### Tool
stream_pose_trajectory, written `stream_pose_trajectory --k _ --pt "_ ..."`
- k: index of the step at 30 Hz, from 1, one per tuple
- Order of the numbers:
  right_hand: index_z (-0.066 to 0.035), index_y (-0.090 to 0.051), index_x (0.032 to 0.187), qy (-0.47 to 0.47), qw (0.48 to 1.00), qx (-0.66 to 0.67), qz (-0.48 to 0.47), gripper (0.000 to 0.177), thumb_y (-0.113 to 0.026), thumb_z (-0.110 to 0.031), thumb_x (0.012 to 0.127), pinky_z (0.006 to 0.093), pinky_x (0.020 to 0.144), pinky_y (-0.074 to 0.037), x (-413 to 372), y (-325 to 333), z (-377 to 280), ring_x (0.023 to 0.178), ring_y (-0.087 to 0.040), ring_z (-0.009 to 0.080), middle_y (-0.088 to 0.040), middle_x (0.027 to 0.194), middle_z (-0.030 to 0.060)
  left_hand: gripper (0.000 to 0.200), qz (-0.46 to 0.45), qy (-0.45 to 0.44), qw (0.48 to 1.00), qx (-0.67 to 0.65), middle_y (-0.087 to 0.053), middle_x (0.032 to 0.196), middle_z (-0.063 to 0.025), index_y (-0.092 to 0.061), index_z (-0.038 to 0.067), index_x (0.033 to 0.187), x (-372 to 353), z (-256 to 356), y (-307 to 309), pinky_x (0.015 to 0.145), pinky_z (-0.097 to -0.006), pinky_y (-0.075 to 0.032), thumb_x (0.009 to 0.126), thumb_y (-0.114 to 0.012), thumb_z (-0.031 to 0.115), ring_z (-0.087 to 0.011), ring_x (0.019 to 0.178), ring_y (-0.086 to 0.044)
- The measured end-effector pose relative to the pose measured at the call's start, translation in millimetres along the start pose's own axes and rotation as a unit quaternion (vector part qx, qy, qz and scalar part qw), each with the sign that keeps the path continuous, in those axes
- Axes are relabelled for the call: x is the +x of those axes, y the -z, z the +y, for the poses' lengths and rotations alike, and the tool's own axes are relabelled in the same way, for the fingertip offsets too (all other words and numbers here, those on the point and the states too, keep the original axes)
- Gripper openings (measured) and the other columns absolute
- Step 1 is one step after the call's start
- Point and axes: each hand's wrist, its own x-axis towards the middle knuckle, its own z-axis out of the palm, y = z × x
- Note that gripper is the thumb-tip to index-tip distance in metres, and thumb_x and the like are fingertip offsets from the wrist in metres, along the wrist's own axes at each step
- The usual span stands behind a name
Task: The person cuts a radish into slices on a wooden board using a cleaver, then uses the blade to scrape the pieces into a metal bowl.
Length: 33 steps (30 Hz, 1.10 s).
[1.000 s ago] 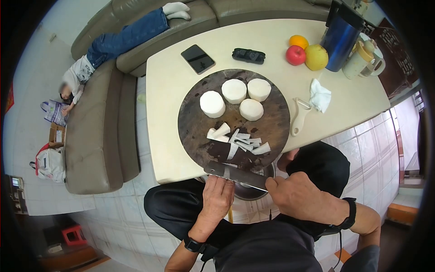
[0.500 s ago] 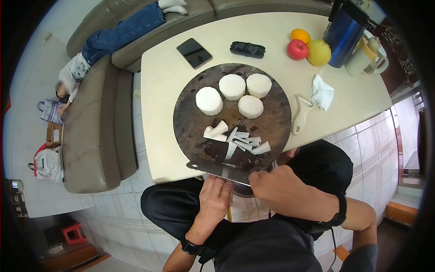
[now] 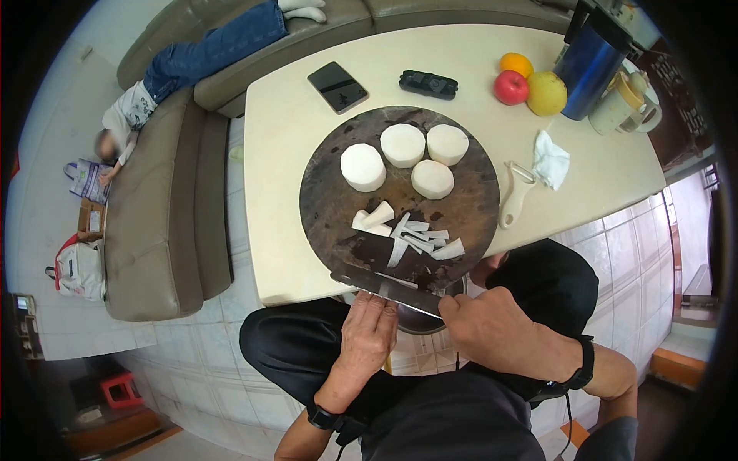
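Observation:
My right hand (image 3: 488, 326) is wrapped round the handle of a dark-bladed kitchen knife (image 3: 384, 289), which lies slantwise over the near edge of the round cutting board (image 3: 327, 180). My left hand (image 3: 367, 334) has its fingers pressed together just on the near side of the blade; what they hold, if anything, is hidden. A thin pale strip (image 3: 400, 281) shows along the blade's far side. Beyond the knife are several white peelings (image 3: 421, 238) and chunky offcuts (image 3: 374, 219). Several thick, round, peeled white vegetable pieces (image 3: 363, 167) stand farther back on the board.
A peeler (image 3: 516, 196) and a crumpled white cloth (image 3: 551, 161) lie right of the board on the table (image 3: 277, 253). Behind are a phone (image 3: 338, 87), a black case (image 3: 428, 84), fruit (image 3: 546, 94) and a blue flask (image 3: 590, 65). A metal bowl (image 3: 423, 319) sits below the edge. Someone lies on the sofa.
The knife and my right hand have shifted a little to the right. A pale strip now shows beyond the blade. The whole view has moved slightly; my left hand stays beside the blade.

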Motion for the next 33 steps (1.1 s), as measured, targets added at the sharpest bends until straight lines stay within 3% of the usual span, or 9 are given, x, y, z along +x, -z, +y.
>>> stream_pose_trajectory --k 12,16,27,33 --pt "0.005 -0.057 0.082 -0.029 0.999 0.038 -0.020 0.019 -0.068 -0.004 0.069 0.0358 0.050 -0.051 14 -6 -2 0.060 -0.068 0.0292 -0.064 0.069 0.0161 0.027 -0.013 -0.005 1.000 -0.001 -0.065 0.103 -0.0211 -0.067 -0.007 0.096 -6 -3 0 0.094 -0.0466 -0.053 0.069 -0.071 -0.005 -0.0390 0.102 -0.064" --pt "0.005 -0.057 0.081 -0.029 0.999 0.042 0.005 0.018 -0.067 -0.006 0.071 0.0362 0.049 -0.051 9 -5 -2 0.059 -0.068 0.0288 -0.063 0.067 0.0157 0.030 -0.008 -0.007 1.000 -0.005 -0.064 0.104 -0.0220 -0.067 -0.008 0.099 0 0 3 0.096 -0.0465 -0.051 0.069 -0.071 -0.006 -0.0387 0.105 -0.062" --pt "0.003 -0.055 0.082 -0.020 0.999 -0.007 -0.034 0.018 -0.063 -0.003 0.067 0.0363 0.046 -0.047 -1 1 -6 0.055 -0.065 0.0276 -0.061 0.066 0.0124 0.027 -0.015 -0.004 1.000 -0.005 -0.063 0.099 -0.0213 -0.066 -0.008 0.096 -9 -5 -1 0.094 -0.0468 -0.052 0.070 -0.071 -0.005 -0.0403 0.102 -0.062" --pt "0.003 -0.055 0.082 -0.021 1.000 -0.006 -0.008 0.017 -0.063 -0.003 0.069 0.0372 0.046 -0.047 14 -9 -12 0.054 -0.065 0.0285 -0.060 0.065 0.0127 0.033 -0.032 -0.003 0.999 -0.009 -0.062 0.107 -0.0214 -0.065 -0.008 0.102 -12 -4 -1 0.095 -0.0473 -0.051 0.069 -0.071 -0.005 -0.0399 0.104 -0.061"
